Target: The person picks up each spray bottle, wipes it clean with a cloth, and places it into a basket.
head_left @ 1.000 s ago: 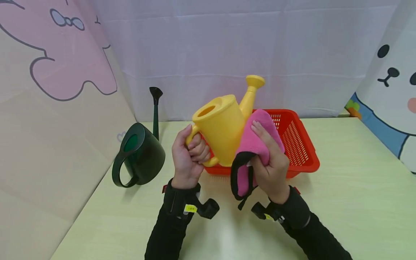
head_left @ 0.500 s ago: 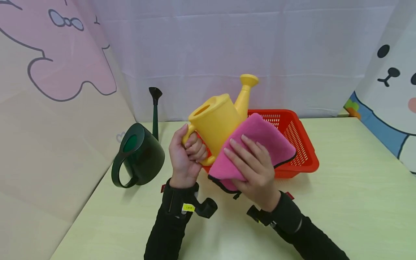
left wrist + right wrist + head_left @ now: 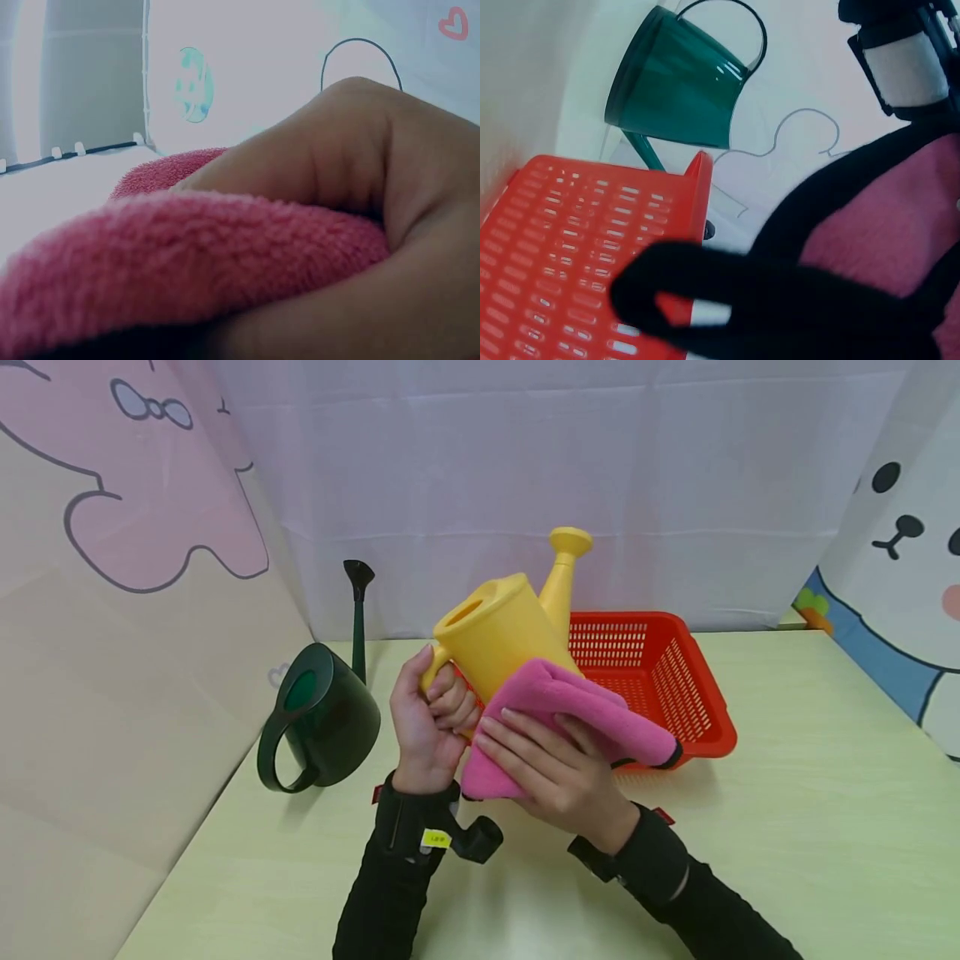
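Note:
A yellow watering can (image 3: pixel 504 631) is tilted in the air, spout up to the right; my left hand (image 3: pixel 431 727) grips its handle with curled fingers. A pink cloth (image 3: pixel 543 689) with black edging lies against the can's lower side. My right hand (image 3: pixel 562 777) holds this cloth, fingers laid over it and pressing toward the can. In the left wrist view, folds of the pink cloth (image 3: pixel 187 262) sit between the thumb and fingers of a hand. The right wrist view has the cloth's black edging (image 3: pixel 817 300) close up. Cloth and hand hide the can's bottom.
Behind the can stands a red perforated basket (image 3: pixel 693 693), partly hidden by can and cloth. A dark green watering can (image 3: pixel 333 727) with a long spout leans at the table's left side, by the printed curtain. Pale table surface (image 3: pixel 810 827) extends to the right.
My right hand has swung left and slightly down with the cloth, which first bunched at the can's right side, then spread over its lower part. The yellow can shifted slightly left.

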